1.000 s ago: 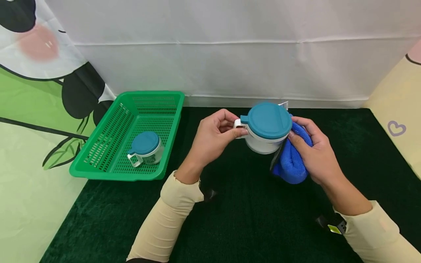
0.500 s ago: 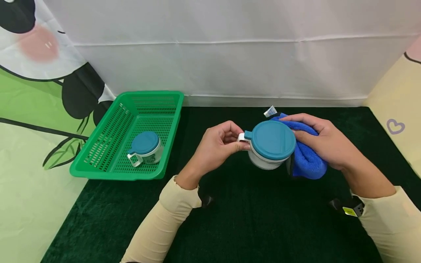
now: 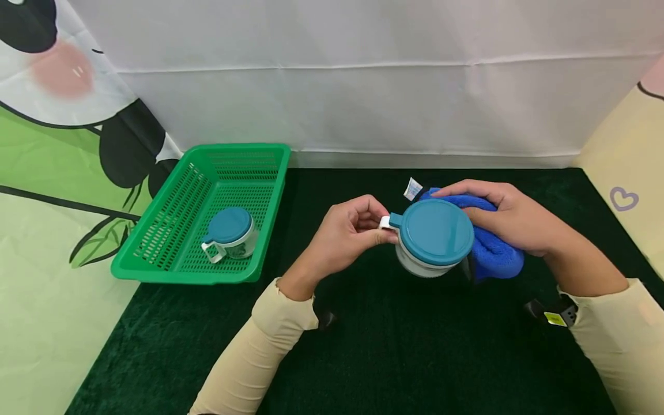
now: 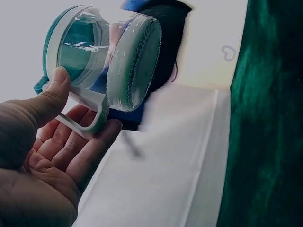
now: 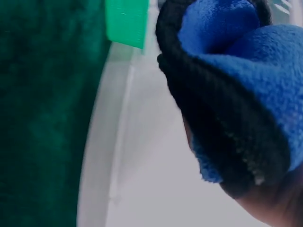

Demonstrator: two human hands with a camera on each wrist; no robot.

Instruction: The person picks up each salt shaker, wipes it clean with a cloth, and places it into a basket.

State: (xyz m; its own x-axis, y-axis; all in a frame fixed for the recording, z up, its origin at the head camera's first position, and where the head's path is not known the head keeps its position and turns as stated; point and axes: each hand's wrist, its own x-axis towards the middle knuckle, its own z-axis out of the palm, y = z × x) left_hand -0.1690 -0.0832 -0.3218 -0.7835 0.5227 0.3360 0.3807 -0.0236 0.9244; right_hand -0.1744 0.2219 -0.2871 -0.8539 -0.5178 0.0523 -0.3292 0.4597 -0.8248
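My left hand [image 3: 349, 239] pinches the white handle [image 4: 90, 113] of a clear jar [image 3: 426, 266] with a blue lid [image 3: 438, 231]. Thumb on one side and fingers on the other grip that handle, and the jar is held above the table. In the left wrist view the jar's clear body and ribbed bottom [image 4: 135, 64] show side-on. My right hand [image 3: 510, 216] holds a folded blue towel [image 3: 495, 256] with dark edging against the jar's right and far side. A small white tag [image 3: 412, 188] sticks out from the towel. The right fingertips are partly hidden behind cloth and lid.
On the left stands a green plastic basket [image 3: 189, 276] with slotted walls. Inside it sits a similar handled jar [image 3: 230, 227] with a blue lid. Dark green cloth [image 3: 394, 351] covers the table, and a white sheet [image 3: 363, 109] hangs along the back.
Both hands have brought the jar toward the body and slightly right. The right hand with the towel has shifted round toward the jar's far side, turning the tag to the left.
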